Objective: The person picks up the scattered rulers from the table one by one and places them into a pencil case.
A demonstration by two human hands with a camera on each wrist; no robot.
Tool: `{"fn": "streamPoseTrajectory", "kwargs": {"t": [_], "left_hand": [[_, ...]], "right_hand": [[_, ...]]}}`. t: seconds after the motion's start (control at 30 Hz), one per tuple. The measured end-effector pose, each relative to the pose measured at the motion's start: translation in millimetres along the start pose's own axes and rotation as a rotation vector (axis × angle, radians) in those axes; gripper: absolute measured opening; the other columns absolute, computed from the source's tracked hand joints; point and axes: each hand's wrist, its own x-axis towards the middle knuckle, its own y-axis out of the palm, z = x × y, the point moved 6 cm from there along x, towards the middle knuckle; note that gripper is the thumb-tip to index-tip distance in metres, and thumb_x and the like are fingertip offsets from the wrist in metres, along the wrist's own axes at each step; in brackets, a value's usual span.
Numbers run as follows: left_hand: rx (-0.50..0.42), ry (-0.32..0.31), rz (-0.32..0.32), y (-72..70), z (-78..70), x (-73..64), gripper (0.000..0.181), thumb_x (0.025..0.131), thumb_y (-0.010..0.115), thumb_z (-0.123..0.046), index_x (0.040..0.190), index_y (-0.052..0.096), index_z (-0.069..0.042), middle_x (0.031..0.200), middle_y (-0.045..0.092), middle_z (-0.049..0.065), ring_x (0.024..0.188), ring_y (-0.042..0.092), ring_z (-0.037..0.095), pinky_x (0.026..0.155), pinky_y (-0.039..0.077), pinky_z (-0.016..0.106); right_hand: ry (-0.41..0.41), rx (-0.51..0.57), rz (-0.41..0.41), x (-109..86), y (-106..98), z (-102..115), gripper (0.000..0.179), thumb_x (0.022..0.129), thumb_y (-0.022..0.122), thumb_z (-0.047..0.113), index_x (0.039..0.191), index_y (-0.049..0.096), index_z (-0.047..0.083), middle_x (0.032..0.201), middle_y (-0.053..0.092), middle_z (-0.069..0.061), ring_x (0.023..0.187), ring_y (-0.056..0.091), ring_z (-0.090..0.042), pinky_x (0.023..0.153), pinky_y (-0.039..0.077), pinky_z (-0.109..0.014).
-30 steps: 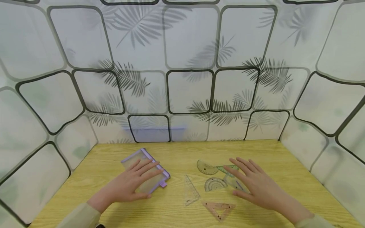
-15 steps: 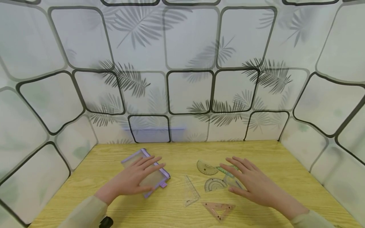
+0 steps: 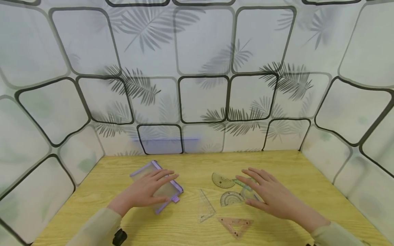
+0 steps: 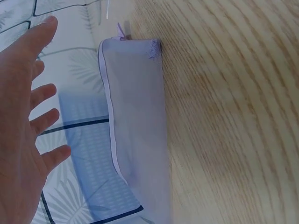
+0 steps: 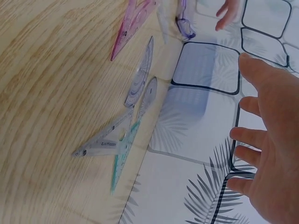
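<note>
My left hand [image 3: 144, 191] hovers with spread fingers above a mesh zipper pouch [image 3: 167, 191] trimmed in purple, hiding part of it. In the left wrist view the pouch [image 4: 135, 116] lies on the wood, apart from the fingers. My right hand [image 3: 274, 196], fingers extended, is held over the right side of a group of plastic drawing tools. Beneath it a green set square [image 5: 124, 156] overlaps a clear set square [image 5: 110, 140]. Beside these lie a clear protractor [image 3: 231, 199] and a yellowish protractor [image 3: 222, 180]. Neither hand holds anything.
A clear triangle [image 3: 207, 206] lies mid-table, and a pink set square [image 3: 236, 225] nearer the front edge. The wood-grain table [image 3: 184, 232] is enclosed at the back and sides by patterned cloth walls [image 3: 203, 99].
Both hands have drifted slightly inward, the left one rightward and a little up, the right one leftward. The pouch and drawing tools have stayed in place.
</note>
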Motion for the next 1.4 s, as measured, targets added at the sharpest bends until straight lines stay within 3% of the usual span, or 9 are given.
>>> {"fn": "streamPoseTrajectory", "kwargs": {"t": [0.4, 0.67, 0.83, 1.2, 1.4], "left_hand": [[-0.043, -0.067, 0.037, 7.6, 4.8, 7.7, 0.066, 0.091, 0.068, -0.042, 0.147, 0.046, -0.015, 0.145, 0.052, 0.006, 0.131, 0.053, 0.028, 0.105, 0.049, 0.05], [-0.126, -0.149, 0.078, 23.8, 6.0, 18.1, 0.057, 0.095, 0.063, -0.04, 0.146, 0.048, -0.018, 0.146, 0.051, 0.004, 0.133, 0.051, 0.028, 0.107, 0.049, 0.05], [-0.144, -0.177, 0.12, 29.4, 2.7, 21.2, 0.053, 0.097, 0.061, -0.037, 0.144, 0.05, -0.015, 0.146, 0.05, 0.005, 0.134, 0.05, 0.028, 0.108, 0.048, 0.049], [-0.113, -0.138, 0.114, 38.1, -2.1, 27.4, 0.047, 0.097, 0.061, -0.035, 0.136, 0.057, -0.01, 0.138, 0.057, 0.005, 0.129, 0.054, 0.027, 0.108, 0.049, 0.045], [-0.135, -0.143, 0.097, 42.0, -5.4, 31.9, 0.044, 0.097, 0.061, -0.033, 0.133, 0.059, -0.008, 0.139, 0.057, 0.011, 0.128, 0.053, 0.03, 0.107, 0.048, 0.048]], "right_hand": [[0.066, 0.091, 0.096, 6.0, 7, -5, 0.064, 0.095, 0.059, 0.051, 0.151, 0.04, 0.027, 0.152, 0.046, -0.007, 0.14, 0.044, -0.032, 0.11, 0.043, -0.057], [0.061, 0.093, 0.102, 7.6, 12, -6, 0.063, 0.092, 0.066, 0.043, 0.147, 0.046, 0.022, 0.15, 0.048, -0.009, 0.138, 0.045, -0.033, 0.11, 0.043, -0.057], [0.063, 0.101, 0.109, 6.7, 14, -6, 0.061, 0.093, 0.065, 0.044, 0.147, 0.047, 0.023, 0.149, 0.049, -0.01, 0.138, 0.046, -0.033, 0.109, 0.043, -0.057], [0.055, 0.118, 0.136, 8.0, 18, -9, 0.061, 0.093, 0.065, 0.044, 0.147, 0.046, 0.023, 0.149, 0.049, -0.009, 0.137, 0.046, -0.033, 0.109, 0.044, -0.057], [0.062, 0.162, 0.156, 12.5, 25, -16, 0.059, 0.094, 0.064, 0.042, 0.147, 0.047, 0.021, 0.147, 0.05, -0.009, 0.135, 0.048, -0.032, 0.109, 0.045, -0.057]]}}
